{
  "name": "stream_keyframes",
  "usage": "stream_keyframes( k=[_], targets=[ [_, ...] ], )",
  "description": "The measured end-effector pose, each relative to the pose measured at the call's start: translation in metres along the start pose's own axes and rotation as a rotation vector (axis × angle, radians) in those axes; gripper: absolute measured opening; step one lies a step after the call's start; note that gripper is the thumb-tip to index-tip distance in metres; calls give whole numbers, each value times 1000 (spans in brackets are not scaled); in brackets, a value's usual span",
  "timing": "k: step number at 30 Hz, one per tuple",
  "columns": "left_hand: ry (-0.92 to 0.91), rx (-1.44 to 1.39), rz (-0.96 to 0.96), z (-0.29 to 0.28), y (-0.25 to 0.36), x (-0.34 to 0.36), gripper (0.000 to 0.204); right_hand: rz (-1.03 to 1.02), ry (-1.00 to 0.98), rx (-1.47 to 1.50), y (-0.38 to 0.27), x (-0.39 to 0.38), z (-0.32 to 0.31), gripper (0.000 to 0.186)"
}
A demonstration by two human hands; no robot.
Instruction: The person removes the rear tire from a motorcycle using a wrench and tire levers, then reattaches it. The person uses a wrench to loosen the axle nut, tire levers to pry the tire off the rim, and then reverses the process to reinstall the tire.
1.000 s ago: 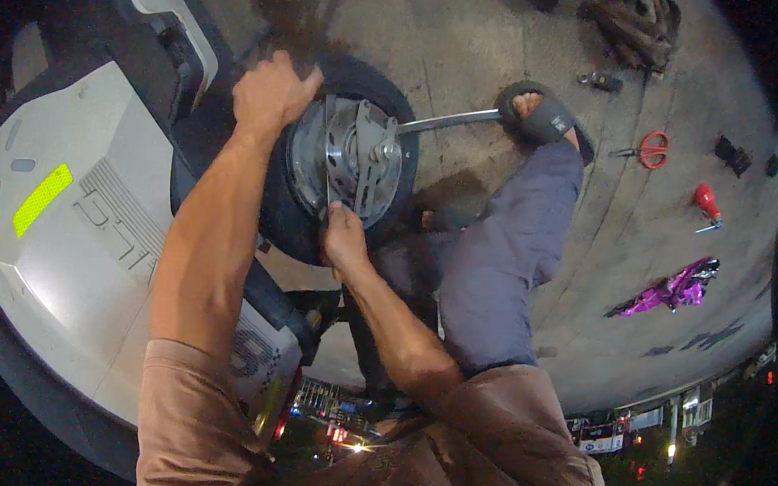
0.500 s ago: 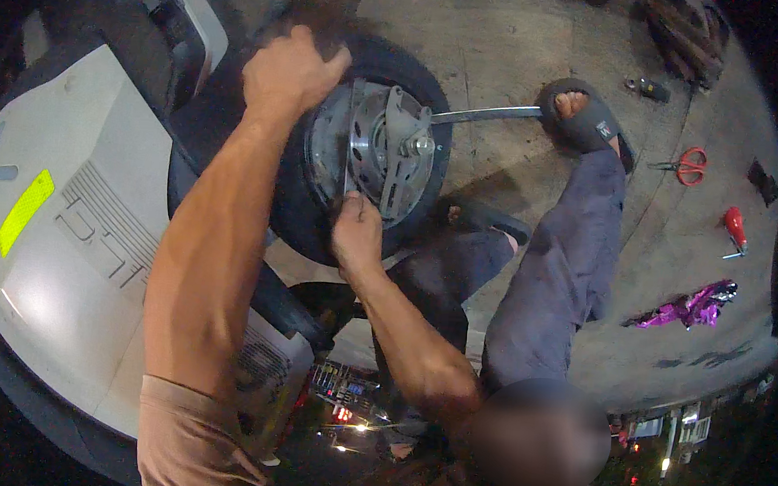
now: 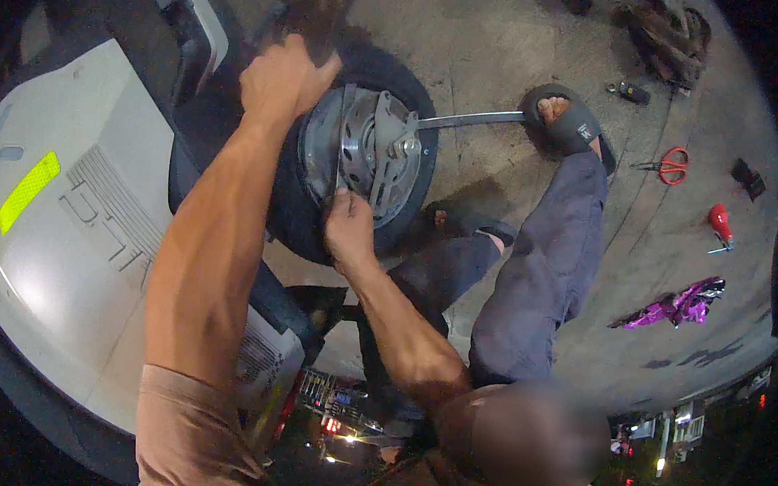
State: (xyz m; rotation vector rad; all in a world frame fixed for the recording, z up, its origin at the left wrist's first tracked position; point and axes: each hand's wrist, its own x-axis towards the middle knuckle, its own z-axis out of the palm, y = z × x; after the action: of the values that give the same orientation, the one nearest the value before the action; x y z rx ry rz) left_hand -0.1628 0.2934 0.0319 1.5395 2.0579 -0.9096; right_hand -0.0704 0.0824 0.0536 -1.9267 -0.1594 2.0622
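A small wheel with a black tyre (image 3: 417, 80) is mounted by the pale scooter body, its metal hub plate (image 3: 390, 149) facing me. My left hand (image 3: 283, 81) is at the tyre's far left edge, fingers curled over it and thumb apart; the fingertips are partly hidden. Below, my right hand (image 3: 350, 227) pinches the near end of a thin metal strip (image 3: 343, 142) that runs across the rim on the wheel's left side. A flat metal bar (image 3: 472, 120) reaches from the hub to my sandal (image 3: 557, 120).
White scooter bodywork (image 3: 69, 223) with a yellow-green reflector (image 3: 29, 192) fills the left. On the concrete at right lie red-handled scissors (image 3: 673, 165), a red-handled tool (image 3: 720, 223), a crumpled purple wrapper (image 3: 679, 305) and small black items. A dark cloth heap (image 3: 664, 37) lies far right.
The whole view has shifted slightly, so the floor things sit a little further left. Both hands keep their places on the tyre and the metal strip.
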Motion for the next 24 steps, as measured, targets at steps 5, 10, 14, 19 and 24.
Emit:
stream_keyframes(
  k=[5, 10, 14, 19, 24],
  targets=[
    [-39, 10, -3, -3, 3, 1, 68, 113, -62, -22, -8, -11, -1, 38],
    [-35, 31, 18, -1, 4, 3, 67, 172, -173, -151, -14, -50, -38, 37],
    [13, 4, 51, 2, -1, 3, 66, 92, -161, -193, -24, -77, -78, 31],
    [-31, -26, 23, -3, 1, 3, 62, -328, 83, -598, -70, -33, -123, 22],
    [-82, -45, -23, -6, 1, 4, 61, -516, 109, -1238, -142, 147, -170, 29]
  ],
)
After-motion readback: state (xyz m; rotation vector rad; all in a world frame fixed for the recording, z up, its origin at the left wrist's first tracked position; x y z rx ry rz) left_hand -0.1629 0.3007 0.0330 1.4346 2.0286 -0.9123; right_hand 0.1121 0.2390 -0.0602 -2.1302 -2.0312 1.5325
